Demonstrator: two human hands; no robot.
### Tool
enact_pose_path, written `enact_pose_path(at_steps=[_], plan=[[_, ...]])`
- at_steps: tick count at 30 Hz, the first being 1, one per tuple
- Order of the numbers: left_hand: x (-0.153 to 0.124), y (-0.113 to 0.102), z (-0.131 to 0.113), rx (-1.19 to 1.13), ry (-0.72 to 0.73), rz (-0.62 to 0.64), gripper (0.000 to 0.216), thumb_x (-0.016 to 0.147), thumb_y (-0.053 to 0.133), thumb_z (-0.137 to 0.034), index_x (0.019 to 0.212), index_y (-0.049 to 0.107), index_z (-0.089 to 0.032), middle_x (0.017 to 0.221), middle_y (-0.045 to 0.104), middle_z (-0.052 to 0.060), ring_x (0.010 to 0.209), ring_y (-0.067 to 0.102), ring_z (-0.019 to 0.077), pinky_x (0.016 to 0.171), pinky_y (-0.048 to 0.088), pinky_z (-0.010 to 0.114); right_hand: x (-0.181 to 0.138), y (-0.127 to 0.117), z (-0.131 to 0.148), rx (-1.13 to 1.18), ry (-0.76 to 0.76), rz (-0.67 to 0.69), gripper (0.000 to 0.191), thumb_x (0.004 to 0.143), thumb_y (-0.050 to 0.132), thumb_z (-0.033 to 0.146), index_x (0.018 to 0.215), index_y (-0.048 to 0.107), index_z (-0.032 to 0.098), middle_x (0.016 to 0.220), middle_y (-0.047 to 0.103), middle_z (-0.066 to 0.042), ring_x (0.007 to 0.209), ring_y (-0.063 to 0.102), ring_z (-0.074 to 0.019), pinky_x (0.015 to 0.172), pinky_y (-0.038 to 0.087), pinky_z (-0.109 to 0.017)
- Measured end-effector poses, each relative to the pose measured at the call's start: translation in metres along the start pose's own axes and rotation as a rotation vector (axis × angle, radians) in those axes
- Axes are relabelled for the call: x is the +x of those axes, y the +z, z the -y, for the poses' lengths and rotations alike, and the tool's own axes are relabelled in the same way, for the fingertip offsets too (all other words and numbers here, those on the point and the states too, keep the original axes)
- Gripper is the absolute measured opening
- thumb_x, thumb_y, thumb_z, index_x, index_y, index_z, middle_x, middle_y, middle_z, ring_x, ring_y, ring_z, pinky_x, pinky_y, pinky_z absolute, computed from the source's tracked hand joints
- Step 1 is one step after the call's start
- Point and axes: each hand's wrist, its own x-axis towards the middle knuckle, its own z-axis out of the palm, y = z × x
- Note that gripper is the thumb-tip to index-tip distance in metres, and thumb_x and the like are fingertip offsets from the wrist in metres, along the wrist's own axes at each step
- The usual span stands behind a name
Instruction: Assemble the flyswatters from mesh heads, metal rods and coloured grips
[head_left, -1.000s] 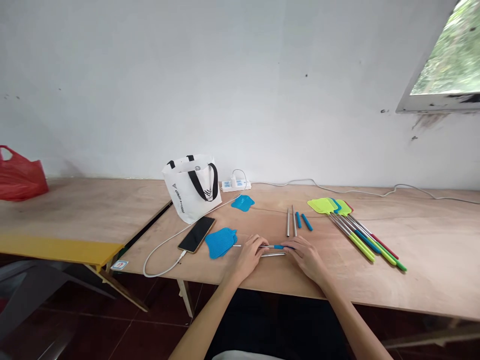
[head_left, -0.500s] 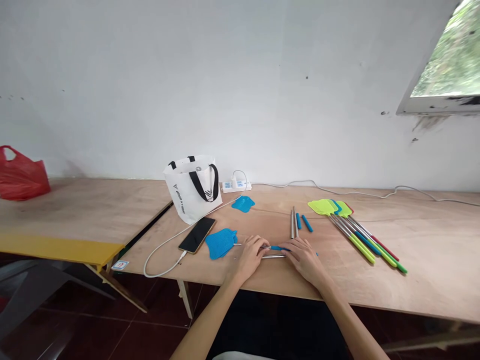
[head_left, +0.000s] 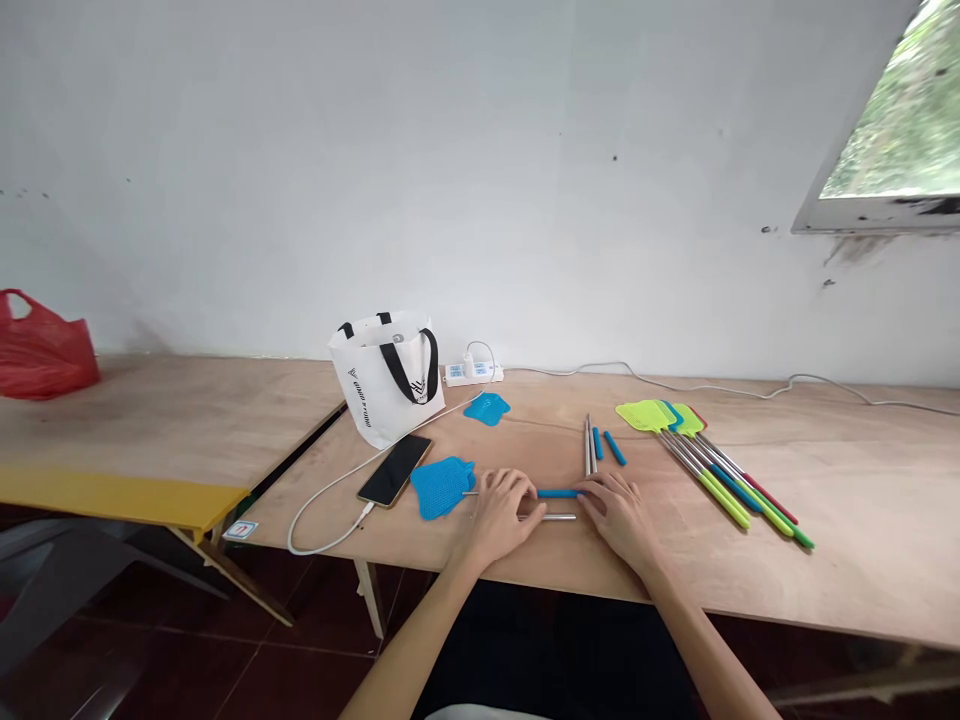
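Note:
My left hand (head_left: 501, 512) is closed around a thin metal rod, whose tip shows left of my fingers. Between my hands runs a blue handle grip (head_left: 556, 493), in line with that rod. My right hand (head_left: 616, 515) pinches the grip's right end. A loose metal tube (head_left: 559, 517) lies just in front, partly under my left hand. Blue fly swatter heads (head_left: 441, 488) lie to the left of my left hand. Beyond my right hand are upright-pointing metal tubes (head_left: 589, 448) and two loose blue grips (head_left: 615, 448), all flat on the table.
Assembled fly swatters (head_left: 709, 470) in several colours lie at the right. Another blue swatter head (head_left: 487, 408) is near the power strip (head_left: 474, 373). A phone (head_left: 395, 470) on a white cable and a white bag (head_left: 386, 385) stand left. The wooden table (head_left: 862, 480) meets the wall.
More of the blue grip shows between my hands, reaching up to my left fingers. My right hand has shifted slightly right, and the loose tube's right end is now uncovered.

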Motion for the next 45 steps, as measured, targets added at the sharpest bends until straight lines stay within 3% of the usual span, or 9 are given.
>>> enact_pose_path(at_steps=[3, 6, 11, 19, 25, 31, 37, 45], plan=[[-0.003, -0.004, -0.004, 0.037, 0.084, 0.048, 0.016, 0.083, 0.072, -0.029, 0.087, 0.057, -0.023, 0.112, 0.062, 0.003, 0.118, 0.054, 0.0260, 0.115, 0.026, 0.050, -0.001, 0.002, -0.005, -0.030, 0.057, -0.043, 0.023, 0.100, 0.048, 0.032, 0.101, 0.071, 0.028, 0.109, 0.071, -0.004, 0.105, 0.062, -0.0242, 0.085, 0.040, -0.038], [-0.003, -0.005, -0.004, 0.047, 0.094, 0.087, 0.016, 0.079, 0.069, -0.020, 0.089, 0.057, -0.023, 0.111, 0.062, 0.003, 0.115, 0.055, 0.0254, 0.111, 0.031, 0.047, -0.003, 0.003, -0.011, -0.107, 0.141, -0.085, 0.023, 0.099, 0.048, 0.031, 0.105, 0.070, 0.027, 0.108, 0.070, -0.006, 0.105, 0.061, -0.0257, 0.084, 0.040, -0.038], [-0.002, -0.004, -0.003, -0.002, 0.122, 0.125, 0.007, 0.086, 0.062, -0.018, 0.092, 0.062, -0.023, 0.109, 0.066, 0.002, 0.104, 0.060, 0.0215, 0.094, 0.041, 0.038, -0.006, 0.004, -0.016, -0.214, 0.246, -0.073, 0.024, 0.098, 0.048, 0.036, 0.108, 0.067, 0.025, 0.105, 0.068, -0.007, 0.104, 0.060, -0.0277, 0.081, 0.040, -0.039], [-0.002, 0.003, 0.001, -0.048, 0.187, 0.116, 0.012, 0.098, 0.060, -0.026, 0.101, 0.071, -0.026, 0.116, 0.073, -0.001, 0.114, 0.062, 0.0194, 0.104, 0.038, 0.040, -0.004, 0.003, -0.017, -0.211, 0.279, -0.022, 0.028, 0.101, 0.044, 0.033, 0.109, 0.069, 0.026, 0.106, 0.067, -0.007, 0.105, 0.060, -0.0270, 0.082, 0.041, -0.039], [-0.002, 0.008, 0.003, 0.012, 0.164, 0.044, 0.024, 0.096, 0.055, -0.017, 0.111, 0.071, -0.027, 0.125, 0.071, 0.001, 0.120, 0.060, 0.0206, 0.109, 0.038, 0.042, -0.005, 0.003, -0.022, -0.214, 0.269, -0.004, 0.035, 0.098, 0.040, 0.022, 0.115, 0.070, 0.026, 0.110, 0.066, -0.008, 0.104, 0.060, -0.0254, 0.084, 0.042, -0.039], [-0.001, 0.014, 0.008, 0.073, 0.092, -0.017, 0.020, 0.097, 0.057, -0.018, 0.108, 0.071, -0.026, 0.125, 0.068, 0.003, 0.122, 0.058, 0.0224, 0.107, 0.041, 0.043, -0.006, 0.009, -0.031, -0.156, 0.264, -0.068, 0.037, 0.095, 0.039, 0.018, 0.113, 0.071, 0.024, 0.112, 0.067, -0.009, 0.108, 0.059, -0.0261, 0.090, 0.045, -0.039], [0.000, 0.013, 0.010, 0.064, 0.062, -0.009, 0.017, 0.102, 0.055, -0.024, 0.102, 0.071, -0.026, 0.115, 0.067, 0.003, 0.112, 0.060, 0.0218, 0.099, 0.042, 0.042, 0.000, -0.002, -0.024, -0.029, 0.290, -0.128, 0.036, 0.096, 0.041, 0.026, 0.122, 0.066, 0.029, 0.113, 0.068, -0.006, 0.111, 0.059, -0.0272, 0.094, 0.043, -0.044], [0.000, 0.009, 0.008, 0.080, 0.033, 0.027, 0.018, 0.106, 0.048, -0.027, 0.106, 0.066, -0.024, 0.109, 0.067, 0.002, 0.101, 0.059, 0.0212, 0.090, 0.042, 0.038, 0.004, -0.010, -0.011, 0.216, 0.149, -0.105, 0.031, 0.097, 0.040, 0.035, 0.108, 0.067, 0.028, 0.104, 0.064, -0.007, 0.106, 0.058, -0.0268, 0.095, 0.045, -0.045]])
